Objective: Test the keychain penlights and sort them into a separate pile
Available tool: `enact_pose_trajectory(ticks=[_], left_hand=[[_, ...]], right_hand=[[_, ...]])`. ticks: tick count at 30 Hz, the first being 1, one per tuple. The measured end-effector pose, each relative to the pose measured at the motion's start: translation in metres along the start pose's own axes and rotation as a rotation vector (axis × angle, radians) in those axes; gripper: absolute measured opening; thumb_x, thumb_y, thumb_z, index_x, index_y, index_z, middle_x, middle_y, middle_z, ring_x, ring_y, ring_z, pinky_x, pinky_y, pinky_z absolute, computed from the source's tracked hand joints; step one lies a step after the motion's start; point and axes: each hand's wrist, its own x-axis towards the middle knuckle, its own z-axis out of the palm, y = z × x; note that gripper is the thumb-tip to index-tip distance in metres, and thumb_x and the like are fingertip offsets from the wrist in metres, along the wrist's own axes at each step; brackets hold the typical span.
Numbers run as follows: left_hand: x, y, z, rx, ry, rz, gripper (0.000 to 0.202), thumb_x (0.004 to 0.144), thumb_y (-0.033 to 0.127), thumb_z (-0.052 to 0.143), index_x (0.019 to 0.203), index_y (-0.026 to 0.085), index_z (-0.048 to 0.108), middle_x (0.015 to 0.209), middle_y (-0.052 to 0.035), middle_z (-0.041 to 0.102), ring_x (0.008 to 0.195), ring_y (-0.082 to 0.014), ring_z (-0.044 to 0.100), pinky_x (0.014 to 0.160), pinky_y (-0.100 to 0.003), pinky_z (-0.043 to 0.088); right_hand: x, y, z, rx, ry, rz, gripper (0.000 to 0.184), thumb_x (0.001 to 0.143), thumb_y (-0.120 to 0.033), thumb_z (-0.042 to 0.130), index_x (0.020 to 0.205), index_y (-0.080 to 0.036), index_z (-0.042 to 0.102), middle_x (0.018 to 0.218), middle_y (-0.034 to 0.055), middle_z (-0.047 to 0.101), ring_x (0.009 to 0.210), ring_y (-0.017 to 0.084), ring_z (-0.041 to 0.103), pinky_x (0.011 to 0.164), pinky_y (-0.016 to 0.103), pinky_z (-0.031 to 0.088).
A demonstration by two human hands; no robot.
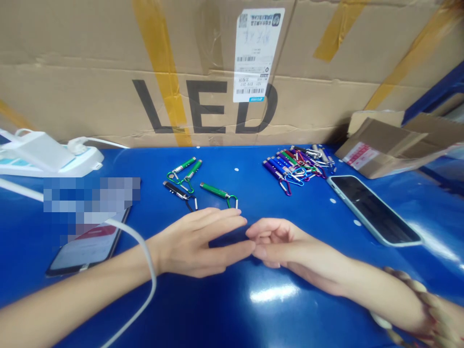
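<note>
My left hand (203, 244) stretches over the blue table, palm down, with its fingers extended and slightly spread. Its thumb tip meets the fingertips of my right hand (277, 241), whose fingers are curled in. Whether anything small sits between those right fingertips is hidden. Just beyond my left hand lie a green keychain penlight (214, 190) and a black keychain penlight (175, 190), each with a carabiner clip. Two more green penlights (184, 165) rest behind them. Farther right is a pile of purple, blue, green and red penlights (286, 162), also clipped to carabiners.
A large carton (108, 108) marked LED stands across the back. To the right are a phone in a pale case (375, 210) and a small open cardboard box (384, 145). A power strip (83, 162), a phone (87, 251) and a white cable (150, 270) occupy the left.
</note>
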Motion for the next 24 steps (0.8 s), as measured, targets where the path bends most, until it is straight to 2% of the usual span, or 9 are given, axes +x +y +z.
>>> enact_pose_trajectory(ticks=[10,15,24], left_hand=[[0.0021,0.0012,0.0014,0.027,0.041,0.016,0.021,0.079,0.012,0.048,0.099,0.018,0.053,0.097,-0.0106,0.063,0.098,-0.0214,0.064,0.075,-0.032,0.056],[0.0039,0.0011,0.0016,0.027,0.065,0.03,0.021,0.08,0.012,0.049,0.1,0.019,0.054,0.093,-0.0098,0.064,0.095,-0.0199,0.064,0.075,-0.032,0.056],[0.0044,0.0013,0.0015,0.045,0.077,0.034,0.014,0.082,0.015,0.051,0.095,0.019,0.056,0.094,-0.0096,0.065,0.094,-0.0185,0.064,0.075,-0.03,0.056]], right_hand=[[0.0003,0.0005,-0.0005,-0.028,0.014,0.02,0.028,0.056,-0.028,0.083,0.081,-0.02,0.073,0.065,-0.0043,0.06,0.055,0.004,0.048,0.052,0.018,0.036],[-0.0001,0.0004,-0.0007,-0.047,0.015,0.018,0.031,0.055,-0.03,0.084,0.082,-0.019,0.072,0.065,-0.0045,0.059,0.056,0.004,0.047,0.052,0.018,0.036],[0.0002,-0.0001,-0.0003,-0.03,0.016,0.021,0.027,0.056,-0.027,0.083,0.079,-0.02,0.072,0.065,-0.0042,0.06,0.057,0.005,0.048,0.054,0.019,0.037]])
